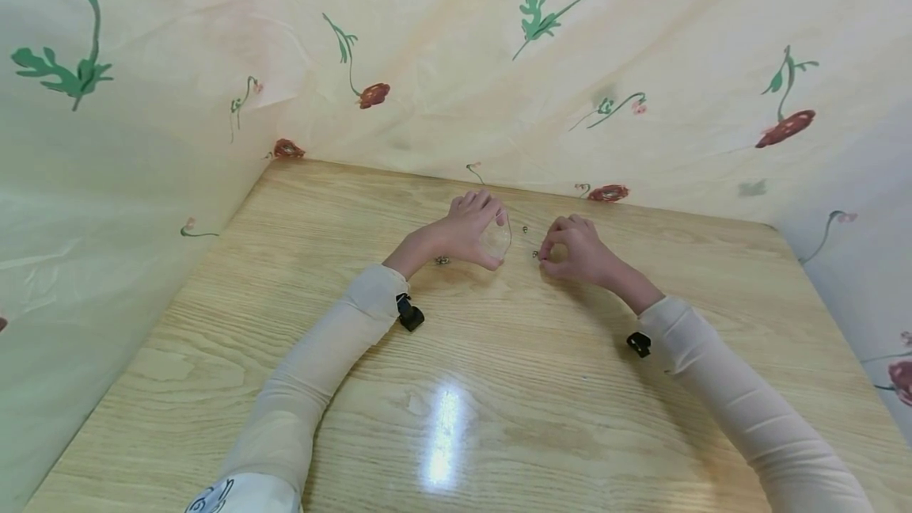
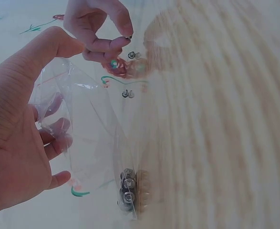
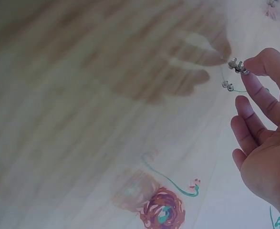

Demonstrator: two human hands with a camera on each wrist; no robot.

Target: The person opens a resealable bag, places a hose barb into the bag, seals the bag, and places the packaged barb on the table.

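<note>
My left hand (image 1: 472, 229) holds a clear plastic bag (image 2: 89, 112), its thumb along the top edge and its fingers behind the plastic. Just right of it, my right hand (image 1: 579, 250) pinches a small shiny metal piece (image 3: 245, 71), like a nut or screw, between thumb and index finger. Beside those fingertips lies another small metal piece (image 1: 535, 254) on the table. A little farther back is one more such piece (image 1: 525, 229). Several nut-like metal pieces (image 2: 128, 191) form a cluster, which the bag's edge overlaps in the left wrist view.
Under both arms spreads a wood-grain table (image 1: 513, 418) with a bright light reflection near its front. Flower-printed sheeting (image 1: 442, 101) rises along the back and both sides, close behind the hands. Each wrist wears a black camera mount (image 1: 409, 313).
</note>
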